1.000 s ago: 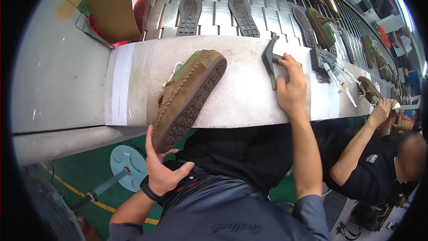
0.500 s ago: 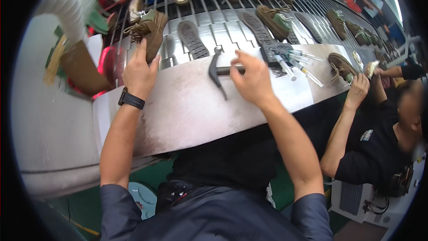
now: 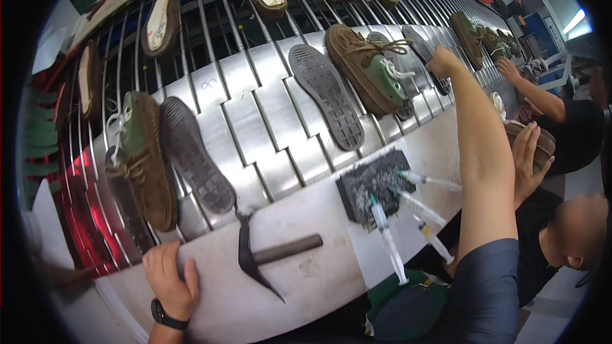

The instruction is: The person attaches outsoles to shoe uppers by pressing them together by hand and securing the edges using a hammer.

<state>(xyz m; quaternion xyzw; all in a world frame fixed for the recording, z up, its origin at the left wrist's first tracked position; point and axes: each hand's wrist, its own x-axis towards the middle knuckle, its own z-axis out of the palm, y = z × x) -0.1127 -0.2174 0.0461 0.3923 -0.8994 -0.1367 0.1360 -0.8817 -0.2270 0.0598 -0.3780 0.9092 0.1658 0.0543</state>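
The right hand (image 3: 444,62) reaches over the far right of the conveyor (image 3: 233,111), at a dark sole (image 3: 415,39) that lies on the metal slats. The hand covers part of this sole; its fingers look curled, but I cannot tell how far they are closed, or whether they touch or have hold of it. Just left of that sole sits a brown and green shoe (image 3: 366,73), with another loose sole (image 3: 326,99) close along its left side.

The left hand (image 3: 171,277) rests palm down at the left of the bench (image 3: 220,271), fingers loosely spread, thumb apart, holding nothing. On the far side of it, a second brown and green shoe, the laced one (image 3: 150,172), lies on the conveyor beside a studded sole (image 3: 199,156). The hammer (image 3: 247,256) lies on the bench to the right of the left hand, well apart from both hands.

Half a second ago the left hand gripped a shoe over the conveyor at the left, and the right hand was over the hammer's handle. Now the left hand is off the shoe, and the handle is uncovered.
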